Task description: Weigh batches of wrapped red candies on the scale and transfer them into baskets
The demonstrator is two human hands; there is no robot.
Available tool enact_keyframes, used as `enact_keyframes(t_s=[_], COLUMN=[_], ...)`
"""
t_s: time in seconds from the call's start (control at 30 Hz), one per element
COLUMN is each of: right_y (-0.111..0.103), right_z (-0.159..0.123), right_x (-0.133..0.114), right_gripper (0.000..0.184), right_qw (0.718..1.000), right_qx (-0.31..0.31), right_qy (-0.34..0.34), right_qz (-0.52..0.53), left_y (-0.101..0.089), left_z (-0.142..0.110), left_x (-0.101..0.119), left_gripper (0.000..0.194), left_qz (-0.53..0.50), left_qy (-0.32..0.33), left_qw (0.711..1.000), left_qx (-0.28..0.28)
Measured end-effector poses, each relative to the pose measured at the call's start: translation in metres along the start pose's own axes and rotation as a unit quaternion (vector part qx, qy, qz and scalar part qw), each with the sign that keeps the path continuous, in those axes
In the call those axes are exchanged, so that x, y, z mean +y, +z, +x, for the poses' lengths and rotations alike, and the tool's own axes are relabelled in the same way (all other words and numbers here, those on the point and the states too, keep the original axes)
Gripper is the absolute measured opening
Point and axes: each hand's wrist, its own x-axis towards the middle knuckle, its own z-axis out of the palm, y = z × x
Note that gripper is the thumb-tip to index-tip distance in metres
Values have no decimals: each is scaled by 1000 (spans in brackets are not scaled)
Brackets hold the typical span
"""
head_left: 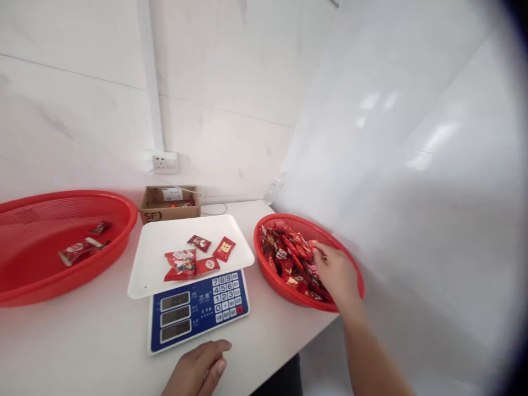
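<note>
My right hand (pixel 336 272) reaches into the right red plastic basket (pixel 355 269), its fingers pinched on a red candy packet (pixel 306 248) at the top of a pile of red-wrapped candies (pixel 286 264). On the white tray (pixel 159 239) of a digital scale (pixel 200 311) lie several small red packets (pixel 181 265), the biggest with a printed figure. My left hand (pixel 200 366) is just in front of the scale, holding nothing, with its index finger stretched out and the thumb apart. The readout digits are too faint to read surely.
A larger red basket (pixel 127 212) at the left holds a few wrapped packets (pixel 80 250). Behind the scale stands a cardboard box (pixel 171 213) with some red packets inside. A wall socket (pixel 165 163) and a thin cable are at the back. White walls close in behind and right.
</note>
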Motion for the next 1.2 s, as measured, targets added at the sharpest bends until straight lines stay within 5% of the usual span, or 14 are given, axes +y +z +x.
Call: enact_keyframes(t_s=[0.1,0.23,0.43,0.53,0.7,0.87,1.2], right_y=[-1,20,46,47,59,75,90], right_z=[-13,-37,-48,-55,-94,-133,-136], right_x=[-33,-89,-138,-136,-98,-60,-57], right_gripper=[30,28,44,38,23,32,38], right_qw=[986,959,919,914,924,899,900], right_qx=[109,-14,-114,-109,-78,-186,-244], right_qy=[-74,-205,-279,-233,-34,115,119], right_qz=[98,197,254,312,372,379,341], left_y=[-2,-5,-12,-14,-14,-11,-8], left_z=[1,3,4,3,0,-1,0], left_x=[-1,0,10,13,15,19,19], left_gripper=[28,27,30,32,33,32,31], left_qz=[1,10,-20,-19,14,52,74], left_qy=[11,28,-37,-34,-3,22,31], left_qw=[999,995,993,993,991,984,980], left_qx=[-48,-90,-111,-113,-137,-169,-183])
